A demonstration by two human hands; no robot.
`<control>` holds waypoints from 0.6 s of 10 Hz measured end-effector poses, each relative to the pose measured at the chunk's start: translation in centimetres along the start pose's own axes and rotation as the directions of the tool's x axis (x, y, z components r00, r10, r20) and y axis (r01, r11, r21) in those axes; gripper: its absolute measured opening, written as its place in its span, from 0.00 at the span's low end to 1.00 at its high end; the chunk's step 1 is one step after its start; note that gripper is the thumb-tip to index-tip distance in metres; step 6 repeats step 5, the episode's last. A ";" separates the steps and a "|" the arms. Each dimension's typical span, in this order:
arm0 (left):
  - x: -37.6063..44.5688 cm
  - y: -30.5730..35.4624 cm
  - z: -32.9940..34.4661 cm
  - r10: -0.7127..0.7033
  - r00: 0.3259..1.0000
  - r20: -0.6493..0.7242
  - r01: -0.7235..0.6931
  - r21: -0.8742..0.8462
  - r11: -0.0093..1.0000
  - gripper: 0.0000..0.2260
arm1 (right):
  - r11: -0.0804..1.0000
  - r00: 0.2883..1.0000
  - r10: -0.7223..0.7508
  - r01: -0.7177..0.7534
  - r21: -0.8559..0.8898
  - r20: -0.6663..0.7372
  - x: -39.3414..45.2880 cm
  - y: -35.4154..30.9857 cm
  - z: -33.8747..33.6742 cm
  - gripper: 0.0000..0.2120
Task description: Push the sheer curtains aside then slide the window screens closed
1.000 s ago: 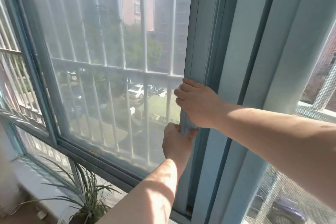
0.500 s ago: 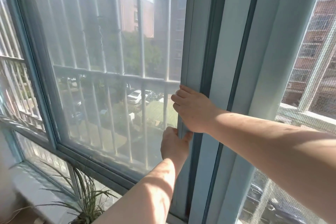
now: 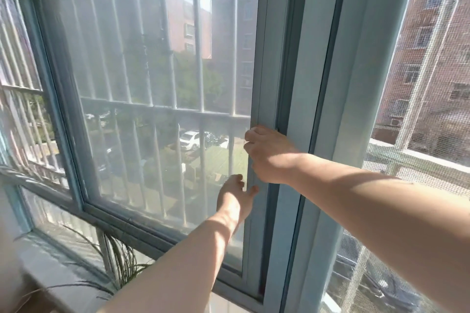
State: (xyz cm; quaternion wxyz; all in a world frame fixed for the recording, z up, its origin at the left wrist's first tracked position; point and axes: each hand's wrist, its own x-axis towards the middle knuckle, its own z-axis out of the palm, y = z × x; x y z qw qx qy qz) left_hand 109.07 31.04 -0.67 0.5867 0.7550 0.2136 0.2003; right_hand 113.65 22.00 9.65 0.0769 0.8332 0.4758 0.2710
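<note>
A sliding window screen with fine grey mesh (image 3: 152,71) fills the left pane. Its pale blue-grey side rail (image 3: 263,58) stands upright at the centre, against the window's middle post (image 3: 315,84). My right hand (image 3: 269,155) is curled around that rail at mid height. Just below it, my left hand (image 3: 235,198) touches the same rail, its fingers loosening and partly spread. A second mesh screen (image 3: 432,84) covers the pane at the far right. No sheer curtain is in view.
White security bars (image 3: 195,33) run outside the glass. A spiky green potted plant (image 3: 119,264) stands on the sill (image 3: 50,269) at lower left. Beyond are brick buildings, trees and parked cars.
The view has tilted upward slightly. My left hand has relaxed its grasp on the rail and its fingers have spread. My right hand stays clamped on the rail at the same height.
</note>
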 end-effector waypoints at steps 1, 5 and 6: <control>-0.8 0.8 -1.9 0.034 0.998 -0.051 -0.032 0.022 0.999 0.18 | 0.988 0.996 0.093 -0.093 0.122 -0.002 -0.6 -0.9 -1.2 0.07; -6.8 -0.1 -12.1 0.169 0.954 -0.247 -0.140 0.133 0.981 0.14 | 0.761 0.971 0.231 -0.140 0.633 -0.062 -2.8 -8.7 -2.5 0.17; -6.8 -0.1 -12.1 0.169 0.954 -0.247 -0.140 0.133 0.981 0.14 | 0.761 0.971 0.231 -0.140 0.633 -0.062 -2.8 -8.7 -2.5 0.17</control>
